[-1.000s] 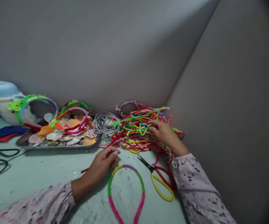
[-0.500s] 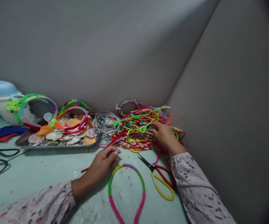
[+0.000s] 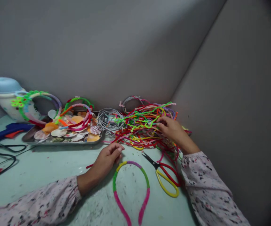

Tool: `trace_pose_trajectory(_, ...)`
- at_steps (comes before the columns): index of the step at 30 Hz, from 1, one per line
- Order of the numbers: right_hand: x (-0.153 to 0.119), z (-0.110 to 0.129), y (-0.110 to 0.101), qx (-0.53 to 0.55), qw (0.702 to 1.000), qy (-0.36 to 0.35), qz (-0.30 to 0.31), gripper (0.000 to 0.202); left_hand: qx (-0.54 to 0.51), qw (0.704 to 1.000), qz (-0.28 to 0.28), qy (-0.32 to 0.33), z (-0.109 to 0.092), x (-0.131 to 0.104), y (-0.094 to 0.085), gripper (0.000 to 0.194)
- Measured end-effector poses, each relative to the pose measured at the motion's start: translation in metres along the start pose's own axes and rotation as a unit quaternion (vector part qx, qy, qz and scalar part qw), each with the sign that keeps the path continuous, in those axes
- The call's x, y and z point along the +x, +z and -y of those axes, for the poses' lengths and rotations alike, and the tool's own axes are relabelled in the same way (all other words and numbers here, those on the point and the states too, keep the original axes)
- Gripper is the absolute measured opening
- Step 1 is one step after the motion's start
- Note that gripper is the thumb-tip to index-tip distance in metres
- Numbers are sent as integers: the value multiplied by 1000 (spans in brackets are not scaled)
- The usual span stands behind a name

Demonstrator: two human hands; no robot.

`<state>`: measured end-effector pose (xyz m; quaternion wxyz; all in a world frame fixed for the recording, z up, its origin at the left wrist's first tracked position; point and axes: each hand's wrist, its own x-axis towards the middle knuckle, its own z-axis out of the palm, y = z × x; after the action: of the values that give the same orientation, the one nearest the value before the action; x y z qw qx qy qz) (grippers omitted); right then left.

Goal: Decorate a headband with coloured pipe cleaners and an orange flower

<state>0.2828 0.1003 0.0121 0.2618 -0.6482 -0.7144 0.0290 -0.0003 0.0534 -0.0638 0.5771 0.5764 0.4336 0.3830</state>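
Observation:
My right hand (image 3: 170,128) reaches into the tangled pile of pipe cleaners (image 3: 142,125), its thumb and fingers pinched at a bluish pipe cleaner (image 3: 153,123). My left hand (image 3: 108,157) rests on the table with its fingers curled; whatever lies inside them is hidden. A short red pipe cleaner end (image 3: 89,166) shows beside the left wrist. Between my forearms lies a headband (image 3: 147,185) wrapped in pink, green, yellow and purple. Scissors (image 3: 159,166) with one red and one yellow handle lie partly opened to its right, below the pile.
A metal tray (image 3: 65,143) of seashells (image 3: 57,132) stands at the back left, with wrapped headbands (image 3: 57,102) on it. Beside it sits a coil of grey wire (image 3: 109,121). A blue glue gun (image 3: 6,131), black cable (image 3: 10,161) and lidded container (image 3: 6,97) are far left. Grey walls rise behind and right.
The whole view has shifted, so things appear slightly further right and higher. My right hand stays at the pile, and a bluish pipe cleaner shows at its fingertips. The left hand looks unchanged.

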Motion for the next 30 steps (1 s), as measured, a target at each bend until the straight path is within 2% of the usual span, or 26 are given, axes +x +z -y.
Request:
trace_pose_trajectory(4, -3, 3, -7, -18, 999, 7, 36, 16, 1, 1000, -1, 0, 2, 0, 0, 24)
trace_pose_trajectory(8, -5, 6, -12, -94, 995, -1, 43, 12, 6, 1000, 0, -2, 3, 1, 1, 24)
trace_pose_trajectory(11, -6, 7, -15, -129, 991, -27, 15, 15, 13, 1000, -2, -2, 3, 1, 1, 25)
trace_pose_trajectory(18, -6, 6, -23, -145, 981, -63, -115, 32, 7, 1000, 5, 7, 5, 1, 1, 25)
trace_pose_trajectory(22, -5, 5, -21, -155, 981, -94, -75, 35, 4, 1000, 3, 2, 3, 1, 1, 24)
trace_pose_trajectory(25, -4, 6, -18, -155, 982, -91, -53, 33, -6, 1000, 2, 0, 2, 0, 1, 22)
trace_pose_trajectory(30, -3, 11, -19, -139, 981, -58, -118, 23, -1, 1000, 4, -1, 2, 0, 1, 23)
